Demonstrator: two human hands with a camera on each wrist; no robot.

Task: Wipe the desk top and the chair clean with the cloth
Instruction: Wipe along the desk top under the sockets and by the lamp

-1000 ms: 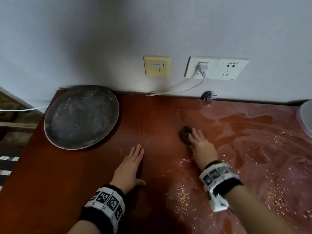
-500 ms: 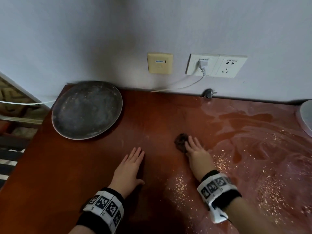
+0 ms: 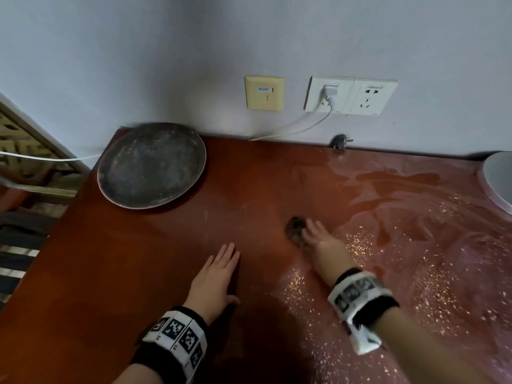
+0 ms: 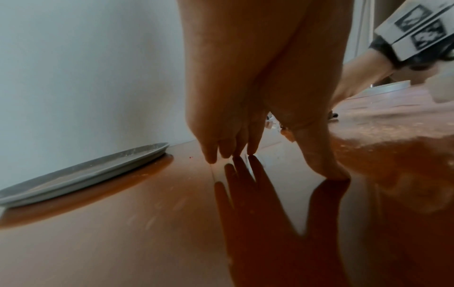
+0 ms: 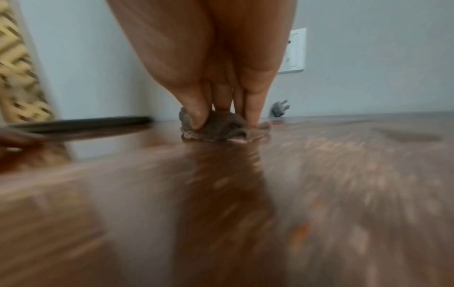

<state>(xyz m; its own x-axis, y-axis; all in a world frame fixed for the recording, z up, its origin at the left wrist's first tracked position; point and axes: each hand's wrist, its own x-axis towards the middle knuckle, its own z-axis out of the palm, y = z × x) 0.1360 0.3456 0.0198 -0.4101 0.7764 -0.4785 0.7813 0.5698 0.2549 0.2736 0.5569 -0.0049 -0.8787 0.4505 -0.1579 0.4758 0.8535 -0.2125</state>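
While the left hand [image 3: 214, 275] lies flat with straight fingers near the desk's [image 3: 138, 273] front edge, the right hand [image 3: 322, 245] pinches the cloth [image 3: 295, 227] against the middle.

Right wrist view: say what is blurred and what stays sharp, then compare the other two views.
Right wrist view: the desk is streaked with motion blur, as is the tray; the right hand and cloth read fairly sharp. Left wrist view: the left hand is sharp and mirrored in the glossy desk. Head view: mostly sharp, right hand slightly smeared, a dark shadow at the near edge.
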